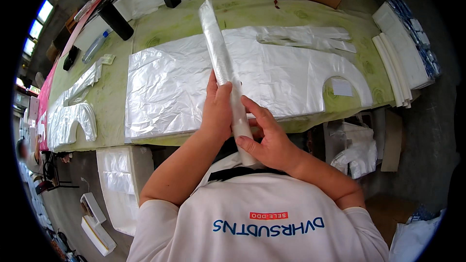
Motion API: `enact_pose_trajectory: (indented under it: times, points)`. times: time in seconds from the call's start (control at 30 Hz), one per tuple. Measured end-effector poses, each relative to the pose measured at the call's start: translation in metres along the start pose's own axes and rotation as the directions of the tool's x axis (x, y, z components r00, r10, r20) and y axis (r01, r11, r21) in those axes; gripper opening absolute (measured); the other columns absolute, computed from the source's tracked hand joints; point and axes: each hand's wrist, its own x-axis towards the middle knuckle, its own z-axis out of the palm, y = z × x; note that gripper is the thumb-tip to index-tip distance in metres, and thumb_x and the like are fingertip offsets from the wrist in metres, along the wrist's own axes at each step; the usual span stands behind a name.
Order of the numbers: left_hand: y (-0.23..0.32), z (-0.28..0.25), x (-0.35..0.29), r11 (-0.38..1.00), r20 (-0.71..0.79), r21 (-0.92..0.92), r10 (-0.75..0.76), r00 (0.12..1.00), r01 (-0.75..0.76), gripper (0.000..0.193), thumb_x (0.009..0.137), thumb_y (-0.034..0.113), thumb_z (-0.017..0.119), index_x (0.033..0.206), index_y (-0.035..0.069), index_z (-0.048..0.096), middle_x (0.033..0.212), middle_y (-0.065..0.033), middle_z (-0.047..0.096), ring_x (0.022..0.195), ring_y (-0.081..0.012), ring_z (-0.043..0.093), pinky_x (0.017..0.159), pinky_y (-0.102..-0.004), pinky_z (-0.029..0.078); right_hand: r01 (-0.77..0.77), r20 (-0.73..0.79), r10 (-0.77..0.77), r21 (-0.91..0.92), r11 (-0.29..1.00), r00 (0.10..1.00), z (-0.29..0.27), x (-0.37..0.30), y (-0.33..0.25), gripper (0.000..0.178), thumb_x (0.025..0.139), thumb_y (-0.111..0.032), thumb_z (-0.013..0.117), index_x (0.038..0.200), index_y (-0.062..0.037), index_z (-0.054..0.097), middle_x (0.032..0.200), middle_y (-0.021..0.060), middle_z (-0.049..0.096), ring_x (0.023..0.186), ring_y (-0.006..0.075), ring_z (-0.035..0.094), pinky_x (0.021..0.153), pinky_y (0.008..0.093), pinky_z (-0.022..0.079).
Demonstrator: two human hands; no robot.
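A long roll of shiny translucent plastic film [221, 58] stands tilted in front of me, its top end leaning to the left and away. My left hand [217, 106] is closed around its middle from the left side. Lower down, my right hand [267, 133] grips the roll from the right, with the thumb across its front. Beneath and beyond the hands lies a flat stack of clear plastic aprons [170, 87], with a curved neck opening at the right. Inside that opening rests a small white paper slip [341, 87].
Another apron stack [73, 116] lies at the left of the green-covered table [301, 9]. A plastic bottle [95, 47] and a black cylinder [115, 20] stand behind it. At the right are white rolls [392, 70] and packed bundles [405, 43]. Below the edge hangs bunched plastic [357, 150].
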Motion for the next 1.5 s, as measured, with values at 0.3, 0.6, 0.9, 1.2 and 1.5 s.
enact_pose_trajectory:
  times: [0.3, 0.6, 0.9, 1.2, 1.5]
  points:
    - [-0.008, 0.015, 0.005, 0.971, 0.059, 0.177, 0.152, 0.987, -0.160, 0.065, 0.101, 0.022, 0.046, 0.161, 0.013, 0.021, 0.139, -0.0097, 0.050, 0.117, -0.0208, 0.053, 0.098, -0.0344, 0.047, 0.119, -0.085, -0.149, -0.293, 0.949, 0.985, -0.012, -0.010, -0.003, 0.069, 0.090, -0.018, 0.076, 0.151, -0.0129, 0.044, 0.139, 0.0178, 0.045, 0.114, 0.0317, 0.056, 0.090, 0.0377, 0.053]
    - [-0.016, 0.021, 0.002, 0.980, 0.070, 0.152, 0.116, 0.991, -0.126, 0.067, 0.099, 0.020, 0.041, 0.162, 0.013, 0.017, 0.136, -0.0153, 0.051, 0.119, -0.0225, 0.051, 0.101, -0.0380, 0.045, -0.066, -0.092, 0.098, 0.304, 0.950, 0.991, -0.007, -0.012, 0.022, 0.057, 0.099, -0.005, 0.062, 0.152, -0.0077, 0.041, 0.136, 0.0101, 0.056, 0.111, 0.0177, 0.058, 0.093, 0.0327, 0.053]
    - [-0.009, 0.009, 0.018, 0.996, 0.168, 0.048, 0.061, 0.984, -0.070, 0.077, 0.101, 0.025, 0.046, 0.164, 0.021, 0.001, 0.149, -0.0119, 0.045, 0.131, -0.0249, 0.047, 0.104, -0.0445, 0.042, -0.096, -0.151, 0.097, 0.015, 0.995, 0.984, -0.043, -0.045, 0.020, 0.054, 0.092, -0.001, 0.067, 0.143, -0.0063, 0.054, 0.122, 0.0114, 0.062, 0.105, 0.0177, 0.060, 0.092, 0.0304, 0.049]
    - [0.079, -0.026, 0.094, 0.912, 0.314, 0.355, 0.089, 0.945, -0.204, 0.080, 0.090, 0.019, 0.076, 0.155, 0.011, 0.029, 0.154, -0.0136, 0.036, 0.127, -0.0253, 0.051, 0.097, -0.0411, 0.051, -0.023, -0.069, 0.002, -0.305, 0.952, 0.998, -0.071, -0.092, 0.021, 0.052, 0.087, -0.004, 0.071, 0.137, -0.0107, 0.061, 0.113, 0.0129, 0.062, 0.099, 0.0242, 0.062, 0.087, 0.0310, 0.050]
    - [0.112, -0.039, 0.099, 0.732, 0.278, 0.681, -0.242, 0.929, -0.013, 0.066, 0.090, 0.027, 0.077, 0.141, 0.000, 0.047, 0.133, -0.0096, 0.056, 0.122, -0.0214, 0.057, 0.098, -0.0399, 0.053, -0.042, -0.019, 0.038, -0.343, 0.938, 0.999, -0.075, -0.096, 0.018, 0.051, 0.085, -0.004, 0.073, 0.135, -0.0125, 0.063, 0.114, 0.0138, 0.061, 0.099, 0.0269, 0.062, 0.086, 0.0323, 0.052]
